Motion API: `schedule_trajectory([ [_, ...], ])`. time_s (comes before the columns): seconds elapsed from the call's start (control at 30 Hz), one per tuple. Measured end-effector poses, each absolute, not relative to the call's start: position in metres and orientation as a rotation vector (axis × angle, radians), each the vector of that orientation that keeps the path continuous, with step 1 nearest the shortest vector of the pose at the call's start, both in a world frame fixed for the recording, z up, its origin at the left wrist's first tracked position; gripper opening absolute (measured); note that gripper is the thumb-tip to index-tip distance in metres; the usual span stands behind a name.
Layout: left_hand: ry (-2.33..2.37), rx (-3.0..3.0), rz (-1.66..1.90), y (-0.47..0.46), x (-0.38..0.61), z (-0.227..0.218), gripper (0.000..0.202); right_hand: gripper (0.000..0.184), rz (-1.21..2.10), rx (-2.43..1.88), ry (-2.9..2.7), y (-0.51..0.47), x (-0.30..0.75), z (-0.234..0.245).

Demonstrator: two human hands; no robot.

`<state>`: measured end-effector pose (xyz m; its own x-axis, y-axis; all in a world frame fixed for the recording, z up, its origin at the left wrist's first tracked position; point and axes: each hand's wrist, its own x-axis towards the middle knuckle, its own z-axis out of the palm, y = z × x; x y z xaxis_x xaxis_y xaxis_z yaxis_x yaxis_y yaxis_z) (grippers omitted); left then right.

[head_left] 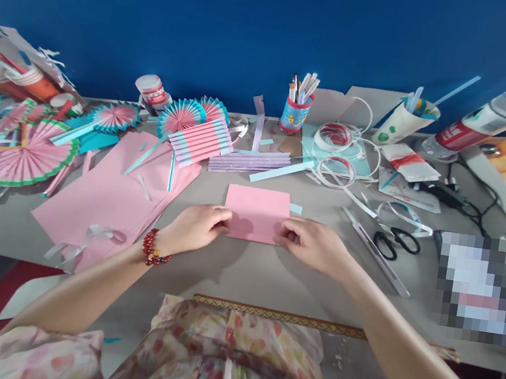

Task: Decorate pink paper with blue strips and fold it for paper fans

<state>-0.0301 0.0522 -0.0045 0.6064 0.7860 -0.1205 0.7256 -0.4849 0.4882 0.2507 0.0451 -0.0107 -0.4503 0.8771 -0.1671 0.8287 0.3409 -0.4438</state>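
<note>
A pink sheet of paper (257, 206) with a crease across it lies on the grey table in front of me. My left hand (198, 227) pinches its left edge near the lower corner, fingers curled. On the opposite edge, my right hand (314, 243) grips the paper the same way, thumb and fingers closed. A pale blue paper strip (296, 209) pokes out from beside the sheet's right edge. Behind it lie a lilac pleated paper (247, 162) and a pink-and-blue pleated paper (201, 139).
Left are large pink sheets (107, 185) and a watermelon-coloured paper fan (27, 151). A pen cup (295, 115) stands behind. To the right lie a craft knife (379, 257), black-handled scissors (397, 242), ribbon coils (335, 139) and a plastic bottle (463, 134).
</note>
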Motion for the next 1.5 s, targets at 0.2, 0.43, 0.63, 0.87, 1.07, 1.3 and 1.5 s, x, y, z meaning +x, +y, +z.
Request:
schedule_trajectory([
  [0.2,1.205,2.358,0.146,0.051,-0.029,-0.003,0.01,0.01,0.747,-1.565,-2.474,0.046,0.252,-0.013],
  [0.43,1.24,2.381,0.124,0.05,-0.029,-0.005,0.01,0.012,0.855,-1.485,-2.415,0.048,0.257,-0.013],
  [0.63,1.274,2.381,0.108,0.051,-0.031,-0.008,0.011,0.015,0.906,-1.435,-2.399,0.05,0.258,-0.014],
  [0.87,1.272,2.356,0.094,0.051,-0.031,-0.007,0.013,0.016,0.925,-1.429,-2.364,0.051,0.261,-0.017],
  [1.07,1.267,2.348,0.096,0.051,-0.031,-0.008,0.012,0.015,0.925,-1.441,-2.358,0.05,0.259,-0.016],
  [1.3,1.259,2.342,0.118,0.05,-0.03,-0.008,0.012,0.013,0.872,-1.438,-2.382,0.049,0.259,-0.019],
  [1.5,1.266,2.34,0.123,0.051,-0.031,-0.01,0.011,0.014,0.861,-1.434,-2.393,0.048,0.258,-0.016],
])
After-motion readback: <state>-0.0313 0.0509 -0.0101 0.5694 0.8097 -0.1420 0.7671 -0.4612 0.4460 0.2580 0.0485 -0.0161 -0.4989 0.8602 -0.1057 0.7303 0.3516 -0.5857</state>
